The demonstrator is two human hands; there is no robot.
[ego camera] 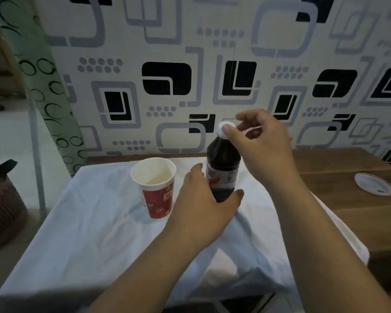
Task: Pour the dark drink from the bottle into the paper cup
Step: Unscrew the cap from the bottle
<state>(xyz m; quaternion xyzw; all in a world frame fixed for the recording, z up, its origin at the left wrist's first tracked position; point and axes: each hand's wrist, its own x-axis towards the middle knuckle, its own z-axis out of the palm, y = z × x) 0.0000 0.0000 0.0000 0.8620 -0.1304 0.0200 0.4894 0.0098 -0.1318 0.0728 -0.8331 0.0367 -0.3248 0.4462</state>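
A bottle (pixel 222 159) of dark drink stands upright on the white cloth (pixel 88 233), with a red and white label and a white cap (pixel 224 129). My left hand (pixel 203 206) wraps around the bottle's lower part. At the top of the bottle, my right hand (pixel 260 141) has its thumb and fingertips on the cap. Just left of the bottle stands a red paper cup (pixel 155 188), upright, with a white inside that looks empty.
The cloth covers a table whose brown wooden top (pixel 339 175) shows at the right. A white plastic lid (pixel 374 184) lies there. A patterned wall rises right behind the table. A dark basket (pixel 2 213) sits on the floor at left.
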